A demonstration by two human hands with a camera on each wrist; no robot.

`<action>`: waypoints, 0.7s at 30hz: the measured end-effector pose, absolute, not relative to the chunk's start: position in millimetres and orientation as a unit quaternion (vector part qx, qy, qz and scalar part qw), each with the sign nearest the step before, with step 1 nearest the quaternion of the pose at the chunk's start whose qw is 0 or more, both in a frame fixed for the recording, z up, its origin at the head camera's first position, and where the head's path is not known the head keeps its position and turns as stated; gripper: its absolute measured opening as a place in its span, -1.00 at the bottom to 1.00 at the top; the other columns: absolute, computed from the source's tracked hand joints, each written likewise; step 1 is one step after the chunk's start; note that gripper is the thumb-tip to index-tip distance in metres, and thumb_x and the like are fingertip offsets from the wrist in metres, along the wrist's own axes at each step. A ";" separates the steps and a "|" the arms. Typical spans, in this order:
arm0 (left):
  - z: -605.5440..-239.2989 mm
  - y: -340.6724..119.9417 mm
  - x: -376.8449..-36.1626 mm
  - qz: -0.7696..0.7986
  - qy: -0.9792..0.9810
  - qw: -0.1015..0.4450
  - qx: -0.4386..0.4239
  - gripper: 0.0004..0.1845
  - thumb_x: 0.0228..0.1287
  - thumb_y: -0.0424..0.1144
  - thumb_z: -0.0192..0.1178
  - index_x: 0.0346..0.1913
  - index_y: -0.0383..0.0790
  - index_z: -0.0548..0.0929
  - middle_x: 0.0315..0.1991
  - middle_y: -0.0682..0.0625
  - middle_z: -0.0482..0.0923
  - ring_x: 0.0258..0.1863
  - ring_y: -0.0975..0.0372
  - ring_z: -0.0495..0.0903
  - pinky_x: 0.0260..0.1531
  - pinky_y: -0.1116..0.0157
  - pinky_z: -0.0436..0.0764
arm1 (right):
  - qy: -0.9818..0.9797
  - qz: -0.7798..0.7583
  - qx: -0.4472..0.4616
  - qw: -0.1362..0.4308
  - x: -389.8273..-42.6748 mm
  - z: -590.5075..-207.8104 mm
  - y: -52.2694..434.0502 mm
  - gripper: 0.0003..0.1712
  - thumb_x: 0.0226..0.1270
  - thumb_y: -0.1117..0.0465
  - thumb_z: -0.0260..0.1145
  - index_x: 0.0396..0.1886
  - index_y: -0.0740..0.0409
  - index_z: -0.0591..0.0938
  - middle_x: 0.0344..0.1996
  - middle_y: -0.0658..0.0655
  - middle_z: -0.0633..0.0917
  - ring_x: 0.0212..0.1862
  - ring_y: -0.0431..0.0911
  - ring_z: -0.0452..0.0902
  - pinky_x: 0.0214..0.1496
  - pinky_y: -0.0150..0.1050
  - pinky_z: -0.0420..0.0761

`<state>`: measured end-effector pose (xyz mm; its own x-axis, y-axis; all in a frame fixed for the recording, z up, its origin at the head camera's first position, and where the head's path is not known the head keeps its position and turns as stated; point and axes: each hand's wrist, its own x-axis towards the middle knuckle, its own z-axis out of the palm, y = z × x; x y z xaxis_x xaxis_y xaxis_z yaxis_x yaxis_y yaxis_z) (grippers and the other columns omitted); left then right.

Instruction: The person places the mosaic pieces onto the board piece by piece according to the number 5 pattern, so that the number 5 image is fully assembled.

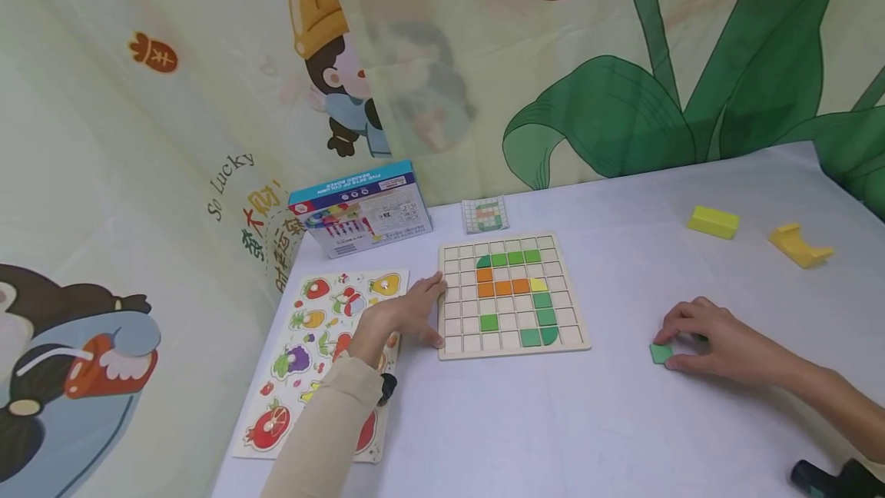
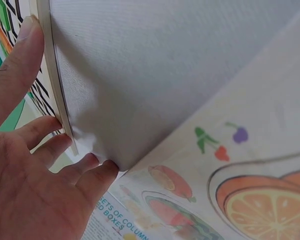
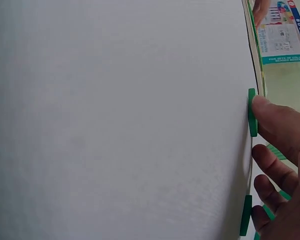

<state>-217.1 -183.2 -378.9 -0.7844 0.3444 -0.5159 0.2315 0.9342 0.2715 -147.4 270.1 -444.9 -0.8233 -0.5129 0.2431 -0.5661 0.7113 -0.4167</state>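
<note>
My left hand (image 1: 408, 312) lies at the left edge of a square wooden grid board (image 1: 584, 346). Its thumb and fingers are spread along that edge, and in the left wrist view the thumb (image 2: 21, 70) touches the board's rim. Green, orange and yellow tiles sit on the grid, including a lone green square (image 1: 488, 322). Off to the right, my right hand (image 1: 722, 344) pinches a small green tile (image 1: 660, 353) at the table surface with thumb and index finger. Another green tile (image 3: 246, 215) is beside its lower fingers in the right wrist view.
A fruit picture board (image 1: 252, 448) lies partly under the left forearm. Behind it stand a blue and white box (image 1: 366, 210) and a small pattern card (image 1: 485, 215). A yellow-green block (image 1: 714, 223) and a yellow curved piece (image 1: 800, 246) are at the far right.
</note>
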 end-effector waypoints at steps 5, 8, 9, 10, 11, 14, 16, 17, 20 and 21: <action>-379.4 -183.9 -217.6 0.095 0.940 0.289 0.151 0.04 0.09 -0.06 0.42 0.54 -0.08 0.01 0.60 0.05 -0.29 0.58 0.07 -0.22 0.53 0.05 0.01 | -0.929 0.231 0.281 0.063 -145.3 -446.0 268.6 -0.57 -0.24 0.05 0.64 -0.33 -0.42 0.66 -0.26 -0.37 0.54 -0.13 -0.49 0.22 -0.23 -0.39 0.29; -379.6 -184.4 -217.6 0.097 0.940 0.290 0.150 0.04 0.09 -0.07 0.42 0.54 -0.08 0.02 0.60 0.05 -0.29 0.58 0.07 -0.22 0.53 0.05 0.01 | -0.930 0.226 0.283 0.064 -146.3 -446.9 268.6 -0.58 -0.22 0.06 0.64 -0.32 -0.40 0.67 -0.26 -0.34 0.54 -0.13 -0.47 0.23 -0.24 -0.38 0.28; -379.7 -184.5 -217.7 0.098 0.940 0.290 0.150 0.04 0.09 -0.07 0.42 0.54 -0.08 0.02 0.60 0.05 -0.29 0.58 0.07 -0.23 0.53 0.05 0.01 | -0.930 0.225 0.282 0.065 -146.4 -446.6 267.9 -0.59 -0.22 0.08 0.64 -0.32 -0.39 0.68 -0.26 -0.34 0.54 -0.13 -0.47 0.23 -0.23 -0.39 0.28; -379.8 -184.6 -217.8 0.099 0.940 0.291 0.150 0.04 0.09 -0.07 0.42 0.54 -0.08 0.01 0.60 0.05 -0.29 0.58 0.07 -0.23 0.53 0.05 0.01 | -0.931 0.225 0.280 0.065 -146.7 -446.3 267.0 -0.59 -0.21 0.08 0.63 -0.31 -0.38 0.68 -0.26 -0.34 0.55 -0.13 -0.47 0.23 -0.23 -0.38 0.28; -379.8 -184.6 -217.8 0.099 0.940 0.291 0.150 0.04 0.09 -0.07 0.42 0.54 -0.08 0.01 0.60 0.05 -0.29 0.58 0.07 -0.23 0.53 0.05 0.01 | -0.932 0.225 0.278 0.066 -147.2 -445.9 265.5 -0.60 -0.20 0.08 0.63 -0.31 -0.38 0.68 -0.26 -0.33 0.54 -0.13 -0.46 0.22 -0.22 -0.38 0.29; -380.4 -184.3 -217.8 0.101 0.939 0.292 0.151 0.04 0.09 -0.08 0.43 0.54 -0.09 0.02 0.60 0.05 -0.28 0.58 0.06 -0.22 0.53 0.05 0.01 | -0.932 0.230 0.272 0.066 -149.3 -443.9 258.3 -0.60 -0.19 0.09 0.63 -0.29 -0.35 0.70 -0.26 -0.32 0.55 -0.12 -0.45 0.22 -0.21 -0.35 0.30; -380.5 -183.9 -217.6 0.101 0.939 0.291 0.152 0.04 0.09 -0.08 0.43 0.54 -0.09 0.02 0.60 0.05 -0.28 0.58 0.06 -0.22 0.53 0.04 0.01 | -0.931 0.234 0.273 0.069 -151.7 -442.4 250.3 -0.61 -0.18 0.09 0.63 -0.29 -0.33 0.70 -0.27 -0.31 0.55 -0.12 -0.43 0.21 -0.21 -0.33 0.30; -380.6 -183.7 -217.5 0.102 0.939 0.291 0.152 0.04 0.08 -0.08 0.43 0.54 -0.09 0.03 0.60 0.05 -0.28 0.58 0.06 -0.22 0.53 0.04 0.01 | -0.929 0.237 0.276 0.071 -153.3 -441.5 245.5 -0.61 -0.19 0.10 0.63 -0.29 -0.31 0.71 -0.27 -0.30 0.55 -0.12 -0.42 0.22 -0.21 -0.31 0.30; -380.7 -183.4 -217.3 0.104 0.939 0.290 0.151 0.04 0.08 -0.09 0.43 0.54 -0.09 0.03 0.60 0.05 -0.27 0.58 0.06 -0.22 0.53 0.04 0.01 | -0.925 0.244 0.281 0.076 -158.8 -438.0 226.7 -0.62 -0.18 0.16 0.62 -0.29 -0.26 0.73 -0.28 -0.27 0.56 -0.12 -0.36 0.25 -0.19 -0.28 0.30; -380.6 -183.4 -217.2 0.104 0.940 0.289 0.150 0.04 0.08 -0.09 0.43 0.54 -0.09 0.03 0.60 0.05 -0.27 0.58 0.06 -0.22 0.53 0.04 0.01 | -0.924 0.249 0.281 0.072 -160.8 -436.2 219.1 -0.63 -0.17 0.17 0.61 -0.28 -0.23 0.73 -0.28 -0.24 0.57 -0.11 -0.33 0.26 -0.17 -0.27 0.30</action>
